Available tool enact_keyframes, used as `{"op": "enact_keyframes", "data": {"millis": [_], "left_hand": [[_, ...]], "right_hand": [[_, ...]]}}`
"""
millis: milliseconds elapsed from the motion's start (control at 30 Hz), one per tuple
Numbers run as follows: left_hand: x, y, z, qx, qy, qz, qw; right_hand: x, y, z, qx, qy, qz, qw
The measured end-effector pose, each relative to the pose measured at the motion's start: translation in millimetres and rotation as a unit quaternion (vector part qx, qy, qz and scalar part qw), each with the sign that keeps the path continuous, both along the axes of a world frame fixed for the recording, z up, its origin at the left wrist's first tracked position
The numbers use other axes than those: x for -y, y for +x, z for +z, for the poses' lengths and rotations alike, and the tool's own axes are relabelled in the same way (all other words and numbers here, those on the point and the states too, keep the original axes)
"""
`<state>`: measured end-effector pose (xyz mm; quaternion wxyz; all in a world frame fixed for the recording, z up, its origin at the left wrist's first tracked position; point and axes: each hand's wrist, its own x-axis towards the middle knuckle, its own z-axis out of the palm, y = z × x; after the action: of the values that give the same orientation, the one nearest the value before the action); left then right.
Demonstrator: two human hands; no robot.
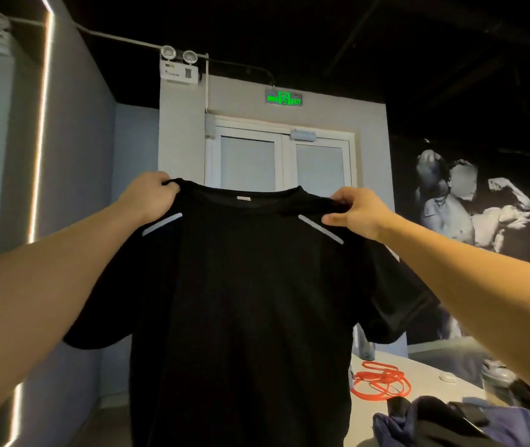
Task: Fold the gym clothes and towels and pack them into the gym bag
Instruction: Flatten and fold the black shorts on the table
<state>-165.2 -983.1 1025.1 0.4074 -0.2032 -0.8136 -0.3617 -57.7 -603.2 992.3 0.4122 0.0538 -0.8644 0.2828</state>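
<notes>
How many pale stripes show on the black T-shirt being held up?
2. The left stripe slants just below the left hand; the right stripe slants just below the right hand. The far side of the T-shirt is hidden, so more may exist.

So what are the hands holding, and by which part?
A black T-shirt, hanging open: the left hand and the right hand each pinch a shoulder.

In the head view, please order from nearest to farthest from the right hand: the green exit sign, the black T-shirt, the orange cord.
1. black T-shirt, gripped at its shoulder by the right hand.
2. orange cord, lower right on the table.
3. green exit sign, high above the far door.
</notes>
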Motion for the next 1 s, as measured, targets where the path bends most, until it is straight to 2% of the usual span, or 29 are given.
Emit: {"op": "enact_keyframes", "data": {"millis": [100, 233, 333, 400, 533, 667, 1000], "left_hand": [[11, 14, 0, 0.015, -0.008, 0.002, 1.0], [24, 21, -9, 0.041, -0.062, -0.008, 0.997], [33, 20, -15, 0.081, -0.031, -0.011, 0.996], [35, 19, -19, 0.097, -0.014, -0.002, 0.995], [35, 19, -25, 0.0, -0.035, 0.069, 0.997], [44, 22, -30, -0.092, -0.073, 0.098, 0.988], [44, 58, -11, -0.165, -0.021, 0.051, 0.985]], "right_hand": [[-3, 5, -6, 0.004, 0.025, -0.04, 0.999], [3, 2, -18, 0.024, -0.023, -0.051, 0.998], [13, -1, -25, 0.005, -0.093, -0.031, 0.995], [21, -1, -27, -0.012, -0.099, -0.027, 0.995], [32, 3, -24, -0.059, -0.057, -0.047, 0.996], [34, 15, -20, -0.099, -0.08, -0.044, 0.991], [37, 58, 1, -0.19, -0.133, -0.002, 0.973]]}}
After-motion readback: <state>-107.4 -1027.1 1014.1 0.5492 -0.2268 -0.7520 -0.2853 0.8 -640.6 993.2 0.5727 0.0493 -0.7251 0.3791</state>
